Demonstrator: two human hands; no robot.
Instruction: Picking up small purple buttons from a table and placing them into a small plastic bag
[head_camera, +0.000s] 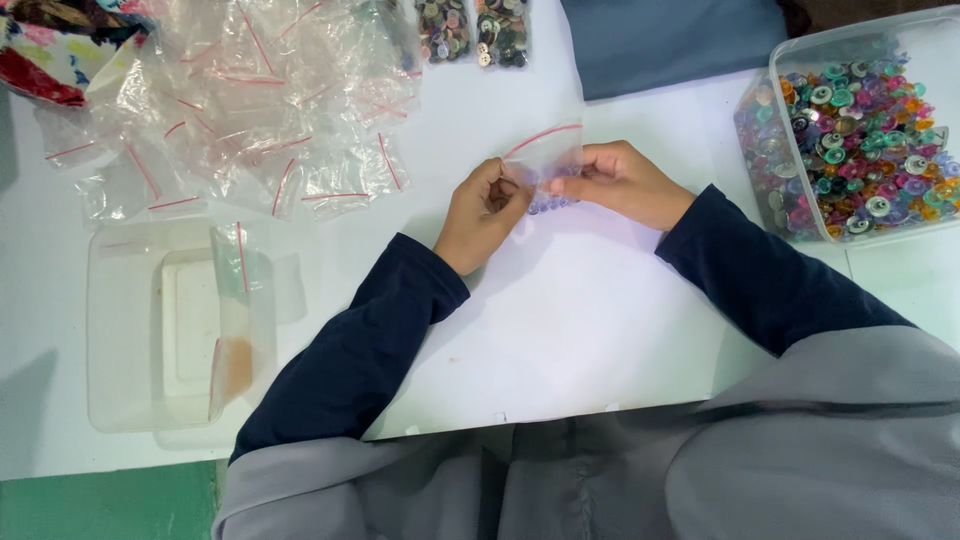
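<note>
Two hands at the middle of a white table (560, 330), both in dark blue sleeves, meeting on one small clear bag (545, 160) with a red strip along its top edge. Left hand (482, 212) at the bag's left side, fingers curled and pressed together, thumb and fingertips pinching the plastic. Right hand (622, 182) at the bag's right side, fingers bent close together, also pinching the plastic from that side. Bag held just above the table surface, between both hands, tilted a little, with some small bluish pieces (550, 203) visible at its lower part; cannot tell exactly what kind. To the right, well apart from the hands, a clear plastic box (800, 45) full of colourful buttons (860, 140). At far left, a heap of empty clear bags (240, 100) with red strips. Nearer on the left, another clear box (110, 330) with one bag (235, 320) standing inside it. At the top edge, two packed bags of dark buttons (472, 30), lying beside a blue cloth (670, 40).
</note>
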